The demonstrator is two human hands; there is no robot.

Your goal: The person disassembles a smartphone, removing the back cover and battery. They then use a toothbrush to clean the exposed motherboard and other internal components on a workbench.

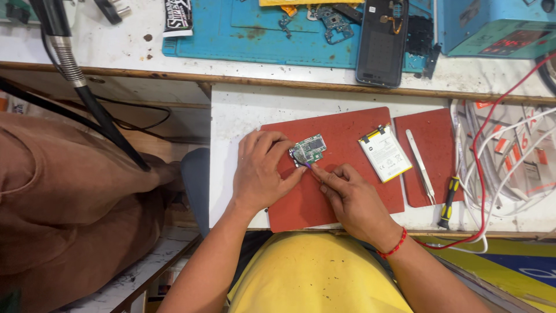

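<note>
left hand point(262, 173) clamped on small green rectangular circuit board point(308, 149), pinning it to large red rubber mat point(336, 203) | right hand point(347, 194) pinched together on thin purple tool point(307, 165) at board's edge | white flat battery point(384, 154) and metal tweezers point(421, 166) nearby, right

Just one head cam, looking pretty much straight down, close over the white table point(243, 116) and the wearer's lap.
</note>
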